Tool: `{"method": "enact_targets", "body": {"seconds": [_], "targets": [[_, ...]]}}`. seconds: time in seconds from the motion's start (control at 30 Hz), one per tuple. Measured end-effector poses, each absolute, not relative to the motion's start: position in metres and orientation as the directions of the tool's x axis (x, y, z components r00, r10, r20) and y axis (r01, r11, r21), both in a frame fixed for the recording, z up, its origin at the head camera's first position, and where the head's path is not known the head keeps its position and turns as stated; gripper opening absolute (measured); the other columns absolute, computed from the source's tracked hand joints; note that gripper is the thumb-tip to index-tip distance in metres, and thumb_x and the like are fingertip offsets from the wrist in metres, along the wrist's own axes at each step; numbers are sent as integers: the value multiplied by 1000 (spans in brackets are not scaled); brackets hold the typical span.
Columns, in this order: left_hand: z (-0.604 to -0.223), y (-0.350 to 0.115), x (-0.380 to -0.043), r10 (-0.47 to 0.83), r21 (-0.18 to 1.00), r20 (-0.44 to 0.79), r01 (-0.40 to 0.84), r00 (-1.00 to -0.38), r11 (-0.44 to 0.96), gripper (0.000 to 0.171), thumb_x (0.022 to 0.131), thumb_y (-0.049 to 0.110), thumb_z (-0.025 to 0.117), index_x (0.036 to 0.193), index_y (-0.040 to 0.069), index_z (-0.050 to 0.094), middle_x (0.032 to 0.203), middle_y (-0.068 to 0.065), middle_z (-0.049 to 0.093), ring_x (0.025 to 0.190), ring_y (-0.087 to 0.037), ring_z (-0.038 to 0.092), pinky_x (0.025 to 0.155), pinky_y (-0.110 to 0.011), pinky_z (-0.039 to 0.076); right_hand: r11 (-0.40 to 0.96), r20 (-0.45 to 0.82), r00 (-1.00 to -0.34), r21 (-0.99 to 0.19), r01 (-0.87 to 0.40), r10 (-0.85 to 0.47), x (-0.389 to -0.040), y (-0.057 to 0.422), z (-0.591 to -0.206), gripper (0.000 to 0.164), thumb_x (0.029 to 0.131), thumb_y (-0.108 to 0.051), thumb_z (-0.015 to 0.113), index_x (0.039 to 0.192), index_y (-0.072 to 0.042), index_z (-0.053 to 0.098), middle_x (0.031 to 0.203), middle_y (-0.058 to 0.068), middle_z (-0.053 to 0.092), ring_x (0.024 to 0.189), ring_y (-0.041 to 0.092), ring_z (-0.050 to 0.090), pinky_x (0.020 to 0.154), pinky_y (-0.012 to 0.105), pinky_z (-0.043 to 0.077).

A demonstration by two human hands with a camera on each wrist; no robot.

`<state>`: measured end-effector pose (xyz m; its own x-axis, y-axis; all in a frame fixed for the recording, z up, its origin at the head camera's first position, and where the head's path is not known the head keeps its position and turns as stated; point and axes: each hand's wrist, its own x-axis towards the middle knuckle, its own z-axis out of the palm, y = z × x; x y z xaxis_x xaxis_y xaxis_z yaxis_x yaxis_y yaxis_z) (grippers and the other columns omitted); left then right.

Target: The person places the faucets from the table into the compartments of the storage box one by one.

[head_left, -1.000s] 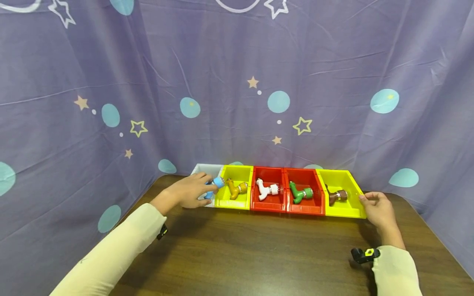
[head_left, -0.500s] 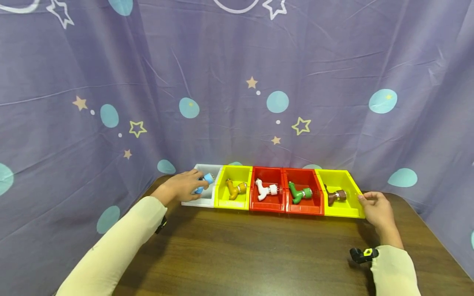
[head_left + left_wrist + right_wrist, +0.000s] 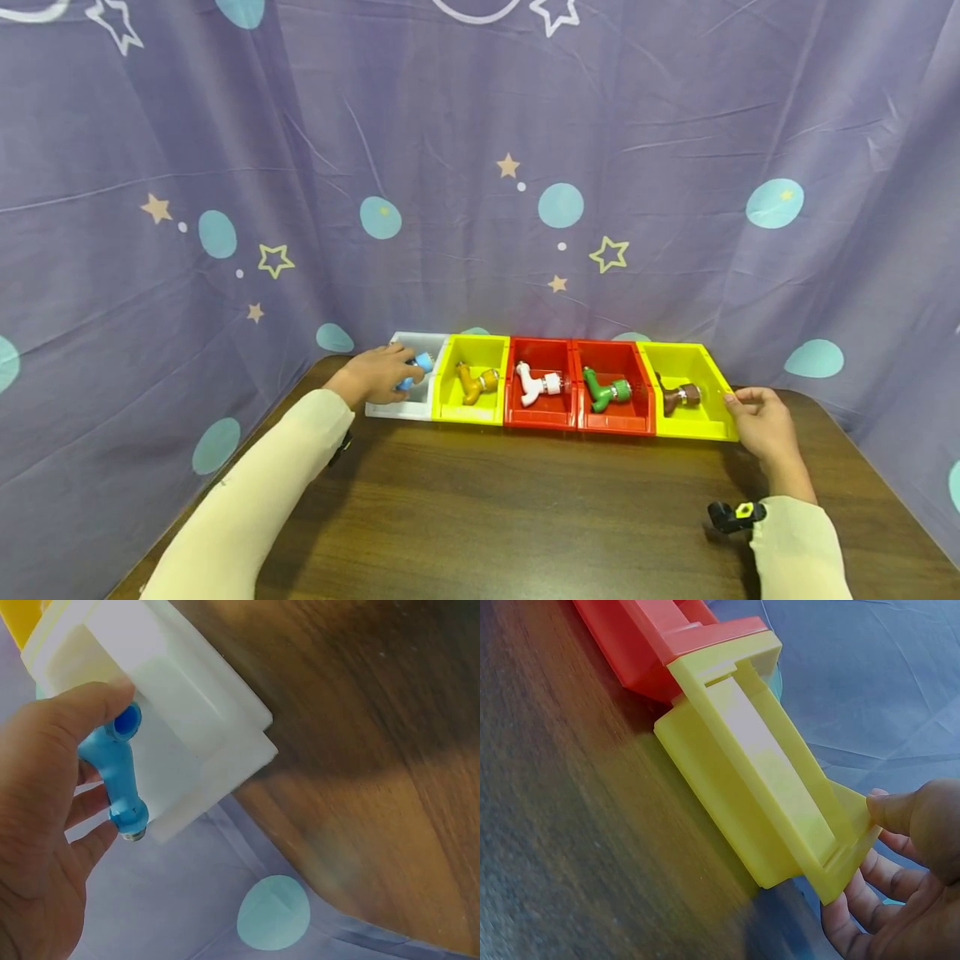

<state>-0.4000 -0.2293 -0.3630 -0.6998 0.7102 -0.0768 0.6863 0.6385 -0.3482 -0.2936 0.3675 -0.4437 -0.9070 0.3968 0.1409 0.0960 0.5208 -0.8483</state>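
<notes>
My left hand [image 3: 378, 375] grips a light blue plastic tap [image 3: 118, 769], thumb on one side and fingers on the other. The tap is over the white bin [image 3: 191, 690] at the row's left end; the hand hides part of it in the head view. At the opposite end my right hand [image 3: 767, 425] pinches the outer side wall of a yellow bin [image 3: 712, 795], thumb on the rim and fingers beneath. A brown tap [image 3: 681, 395] lies inside that yellow bin.
Between the end bins stand another yellow bin [image 3: 465, 414] with a mustard tap [image 3: 474, 386], and two red bins [image 3: 542, 419] with a white tap [image 3: 532, 386] and a green tap [image 3: 606, 392]. A patterned curtain [image 3: 450, 275] hangs behind the brown wooden table [image 3: 525, 508].
My left hand has moved left with the blue tap, from beside the first yellow bin to over the white bin. The right hand keeps its hold on the end yellow bin.
</notes>
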Motion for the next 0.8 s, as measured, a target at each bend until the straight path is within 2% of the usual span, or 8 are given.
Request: {"method": "enact_targets", "body": {"seconds": [0.33, 0.53, 0.8], "targets": [[-371, -228, -420, 707, -355, -105, 691, -699, 630, 18, 95, 30, 75, 103, 22, 61, 111, -3, 52, 105, -26, 50, 94, -45, 50, 525, 148, -907, -846, 90, 394, -294, 368, -445, 39, 108, -29, 51, 125, 6, 49, 109, 28, 62, 77, 17, 58, 58, 27, 51], [-380, -228, -427, 688, -384, -142, 680, -712, 624, 23, 94, 34, 76, 111, 26, 63, 122, -5, 54, 110, -26, 50, 98, -43, 49, 519, 139, -907, -849, 97, 397, -295, 368, -442, 39, 108, -29, 51, 125, 6, 48, 111, 31, 62, 76, 17, 59, 58, 27, 52], [-389, -225, -432, 673, -372, -167, 678, -721, 634, 25, 94, 30, 76, 115, 26, 64, 131, -6, 55, 113, -26, 51, 101, -43, 49, 511, 133, -907, -854, 99, 399, -297, 368, -445, 38, 108, -28, 50, 124, 6, 48, 113, 32, 61, 76, 17, 60, 58, 27, 52]]}}
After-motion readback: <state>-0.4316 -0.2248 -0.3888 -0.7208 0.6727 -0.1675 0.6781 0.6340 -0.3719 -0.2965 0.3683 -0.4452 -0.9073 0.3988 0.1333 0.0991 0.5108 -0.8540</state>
